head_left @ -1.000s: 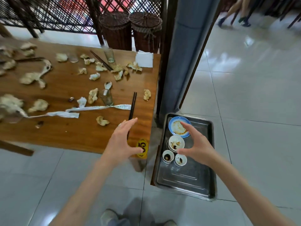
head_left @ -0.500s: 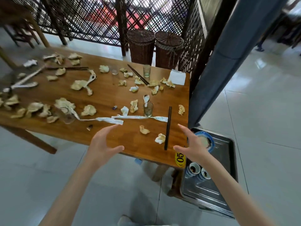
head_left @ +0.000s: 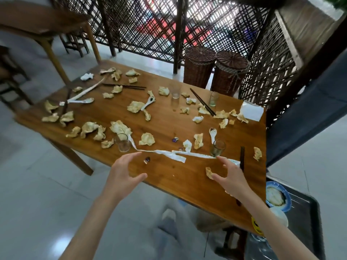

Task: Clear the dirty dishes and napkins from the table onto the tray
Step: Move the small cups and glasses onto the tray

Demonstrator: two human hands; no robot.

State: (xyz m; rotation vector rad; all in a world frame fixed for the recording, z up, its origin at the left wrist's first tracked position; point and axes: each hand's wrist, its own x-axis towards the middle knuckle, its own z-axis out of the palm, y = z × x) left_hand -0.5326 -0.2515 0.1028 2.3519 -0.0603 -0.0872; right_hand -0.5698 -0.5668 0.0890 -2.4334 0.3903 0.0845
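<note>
Two released grips, left hand and right hand; tray holds blue plate (soiled).

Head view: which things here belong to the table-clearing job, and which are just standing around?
Job:
napkins
glasses
spoons
chopsticks
tray with blue plate
both hands, holding nothing

Standing around:
wicker baskets
lattice screen
second table
</note>
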